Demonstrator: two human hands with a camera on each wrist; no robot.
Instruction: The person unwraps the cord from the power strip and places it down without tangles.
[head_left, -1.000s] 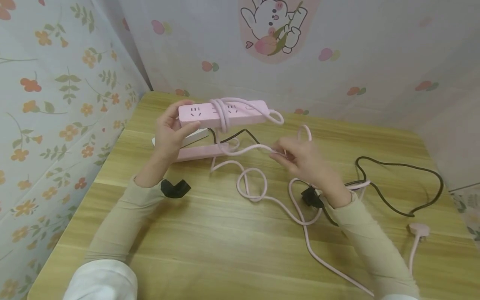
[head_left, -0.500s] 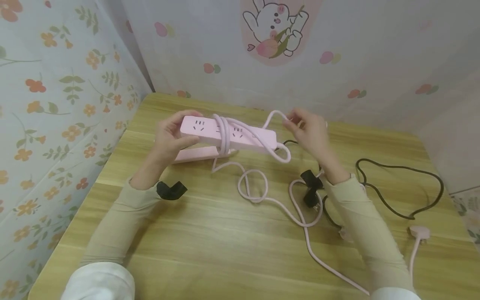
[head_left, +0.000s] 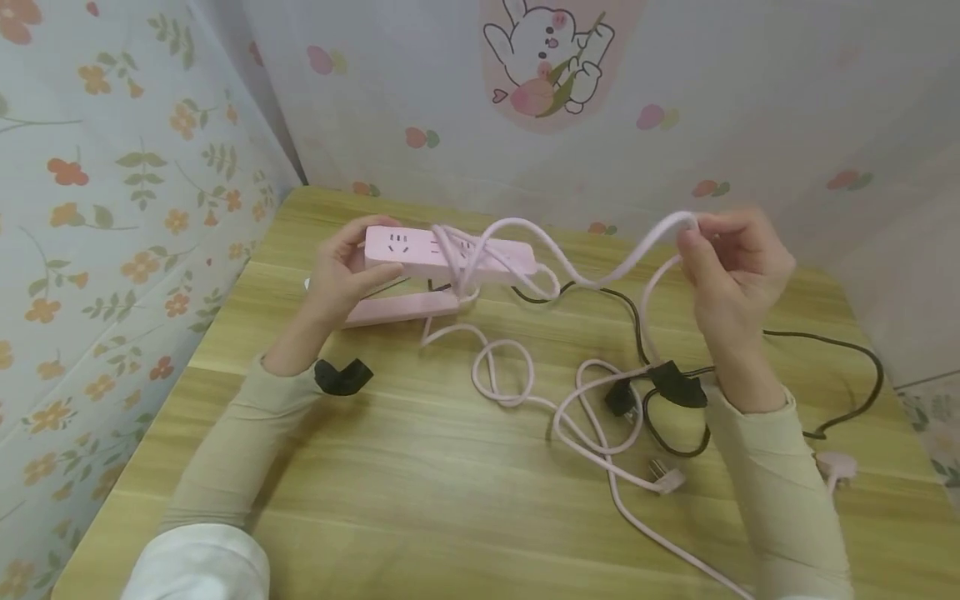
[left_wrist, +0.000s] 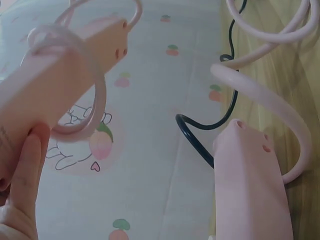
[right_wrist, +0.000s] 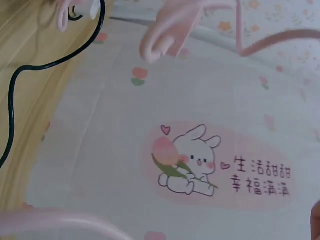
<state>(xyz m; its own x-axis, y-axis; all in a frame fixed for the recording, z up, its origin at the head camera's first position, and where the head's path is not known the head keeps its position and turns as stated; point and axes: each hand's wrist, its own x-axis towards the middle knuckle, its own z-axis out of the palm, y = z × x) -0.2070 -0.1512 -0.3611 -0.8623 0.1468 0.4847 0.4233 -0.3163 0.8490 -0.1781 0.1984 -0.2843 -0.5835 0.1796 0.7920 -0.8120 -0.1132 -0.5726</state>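
Observation:
My left hand (head_left: 339,271) grips the left end of a pink power strip (head_left: 416,264), thumb along its front side, and holds it raised above the table. Turns of the strip's own pink cord (head_left: 525,225) wrap around its middle. Off to the right, my right hand (head_left: 738,279) pinches that cord between thumb and fingers and holds it up in a wavy stretch. A second pink power strip (head_left: 401,308) lies on the table below the raised one. In the left wrist view, the raised strip (left_wrist: 65,75) shows its underside, with the wound cord looping round it.
A white power strip end (head_left: 309,284) shows behind my left hand. Looped pink cord (head_left: 504,396), a black cord (head_left: 825,336), a black plug (head_left: 621,398) and pink plugs (head_left: 667,480) spread over the wooden table (head_left: 420,500). A printed curtain (head_left: 712,100) stands behind.
My right hand has risen from near the table and swung far right, drawing the cord out over the strip. My left hand still grips the strip in nearly the same place.

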